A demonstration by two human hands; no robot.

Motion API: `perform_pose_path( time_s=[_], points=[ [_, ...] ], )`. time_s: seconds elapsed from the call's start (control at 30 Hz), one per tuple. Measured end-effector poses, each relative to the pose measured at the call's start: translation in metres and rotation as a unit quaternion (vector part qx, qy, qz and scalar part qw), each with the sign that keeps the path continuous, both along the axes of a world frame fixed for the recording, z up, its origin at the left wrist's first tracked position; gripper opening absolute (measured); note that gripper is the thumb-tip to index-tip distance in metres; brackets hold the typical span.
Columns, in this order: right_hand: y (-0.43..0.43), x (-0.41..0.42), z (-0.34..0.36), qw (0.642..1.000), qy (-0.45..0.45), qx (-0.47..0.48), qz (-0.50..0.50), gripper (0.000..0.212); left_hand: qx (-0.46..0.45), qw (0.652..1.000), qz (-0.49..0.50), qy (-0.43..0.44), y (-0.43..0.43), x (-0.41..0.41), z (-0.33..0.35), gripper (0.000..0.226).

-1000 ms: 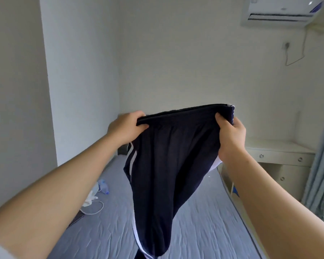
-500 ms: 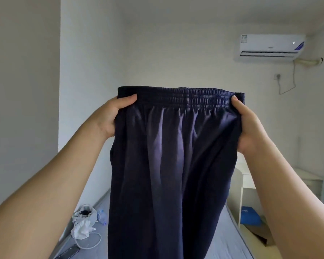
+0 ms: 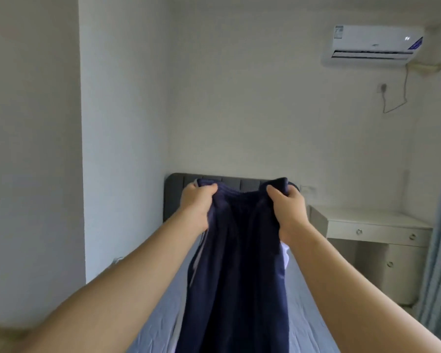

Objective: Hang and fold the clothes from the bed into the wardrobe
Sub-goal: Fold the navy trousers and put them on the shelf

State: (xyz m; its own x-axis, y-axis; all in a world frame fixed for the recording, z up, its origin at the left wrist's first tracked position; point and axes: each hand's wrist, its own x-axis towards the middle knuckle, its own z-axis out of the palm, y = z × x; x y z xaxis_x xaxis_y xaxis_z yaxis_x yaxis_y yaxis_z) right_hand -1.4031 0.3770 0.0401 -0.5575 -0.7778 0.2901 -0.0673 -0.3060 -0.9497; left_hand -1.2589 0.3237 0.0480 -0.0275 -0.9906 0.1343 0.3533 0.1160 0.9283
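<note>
My left hand (image 3: 199,202) and right hand (image 3: 288,207) each curl their fingers tight round the bunched waistband of the navy track pants (image 3: 237,276). The pants hang between my arms over the bed (image 3: 301,314), hiding part of the grey headboard (image 3: 178,189). A white desk (image 3: 377,220) stands to the right. The air conditioner (image 3: 372,42) sticker is unreadable.

The left grip (image 3: 197,207) and right grip (image 3: 288,210) have drawn closer together and lower; between them the waistband (image 3: 239,192), stretched flat before, now sags, and the trousers (image 3: 239,276) hang narrower.
</note>
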Motion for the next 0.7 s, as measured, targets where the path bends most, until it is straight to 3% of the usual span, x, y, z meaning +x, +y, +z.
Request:
perform_pose_path(
  time_s=[0.2, 0.27, 0.37, 0.5, 0.57, 0.7],
  points=[
    [0.008, 0.03, -0.01, 0.99, 0.132, -0.05, 0.022, 0.011, -0.152, 0.968, 0.078, -0.184, 0.03, -0.027, -0.007, 0.006],
    [0.013, 0.029, -0.012, 0.986, 0.15, -0.036, 0.064, 0.006, -0.155, 0.967, 0.067, -0.191, 0.03, -0.027, -0.008, 0.018],
    [0.019, 0.027, -0.016, 0.974, 0.151, -0.017, 0.17, 0.026, -0.169, 0.966, -0.004, -0.197, 0.03, -0.024, -0.011, 0.044],
    [0.021, 0.024, -0.018, 0.957, 0.122, -0.012, 0.262, 0.055, -0.171, 0.971, 0.001, -0.168, 0.029, -0.016, -0.012, 0.027],
    [0.022, 0.022, -0.015, 0.969, 0.1, -0.028, 0.225, 0.053, -0.171, 0.977, 0.006, -0.129, 0.026, -0.008, -0.01, 0.014],
    [0.016, 0.015, -0.007, 0.992, 0.089, -0.082, 0.047, 0.036, -0.172, 0.982, -0.014, -0.073, 0.025, 0.006, -0.001, 0.011]
  ],
)
